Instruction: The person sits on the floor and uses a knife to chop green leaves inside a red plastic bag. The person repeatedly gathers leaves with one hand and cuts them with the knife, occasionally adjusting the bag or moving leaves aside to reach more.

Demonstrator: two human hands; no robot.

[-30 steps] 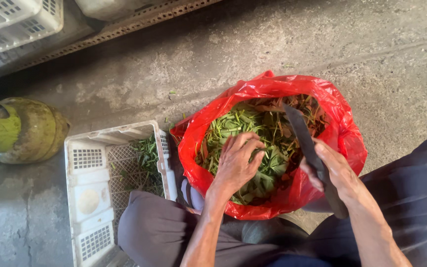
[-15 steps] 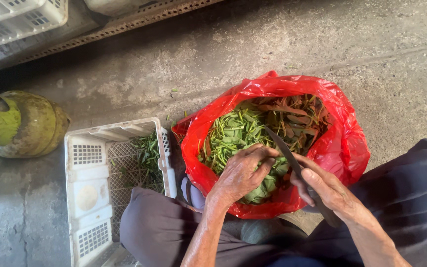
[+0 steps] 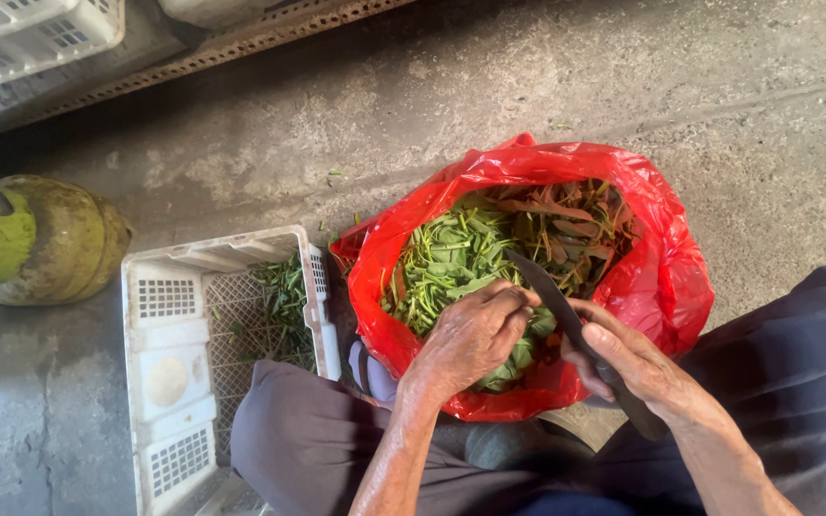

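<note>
Down near the knees, the left hand (image 3: pixel 470 339) is closing its fingers on green leaves (image 3: pixel 451 258) inside the red bag (image 3: pixel 662 277), while the right hand (image 3: pixel 638 363) is gripping a dark knife (image 3: pixel 552 291) just right of it; a white crate (image 3: pixel 174 325) is sitting left.

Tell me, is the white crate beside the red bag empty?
No, the white crate left of the red bag holds a small pile of green leaves in its far corner.

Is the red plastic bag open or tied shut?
Open. The red plastic bag's mouth is spread wide, showing green leaves inside, and the left hand reaches into it.
</note>
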